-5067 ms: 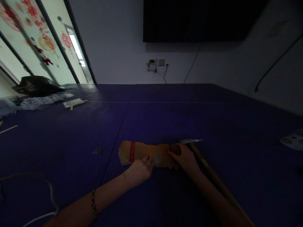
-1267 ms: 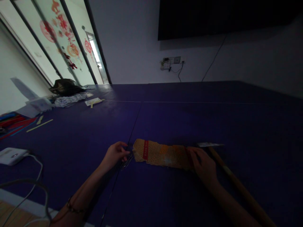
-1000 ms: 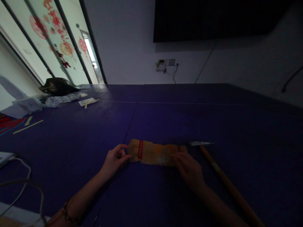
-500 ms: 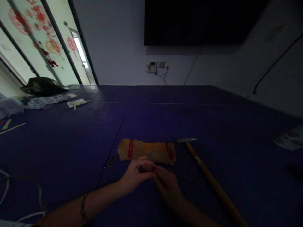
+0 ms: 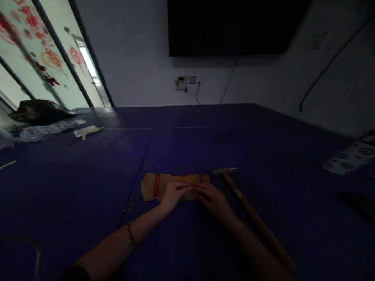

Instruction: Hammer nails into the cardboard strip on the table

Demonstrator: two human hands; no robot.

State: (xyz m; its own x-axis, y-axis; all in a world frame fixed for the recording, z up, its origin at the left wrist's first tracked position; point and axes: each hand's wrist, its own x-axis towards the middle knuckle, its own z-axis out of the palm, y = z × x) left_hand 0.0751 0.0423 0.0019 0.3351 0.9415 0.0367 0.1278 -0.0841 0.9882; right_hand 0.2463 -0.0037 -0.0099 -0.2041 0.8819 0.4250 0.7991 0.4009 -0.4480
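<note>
A brown perforated strip (image 5: 150,186) with red bands lies flat on the dark blue table (image 5: 205,144). My left hand (image 5: 172,194) rests on its middle with the fingertips pinched on a thin nail, which is barely visible in the dim light. My right hand (image 5: 213,198) lies on the strip's right part, its fingers stretched toward the left fingertips and almost touching them. A hammer (image 5: 249,212) with a wooden handle lies just right of my right hand, its metal head at the strip's far right corner. A few loose nails (image 5: 131,202) lie left of the strip.
White sheets with round marks (image 5: 344,160) sit at the right edge. A dark bag (image 5: 38,111), patterned paper and a pale flat piece (image 5: 86,132) lie at the far left. A table seam runs past the nails. A dark screen hangs on the wall.
My left hand went to the loose nails, pinched there, and came back. Both hands met in front of the strip and now rest on its middle. The hammer has not moved.
</note>
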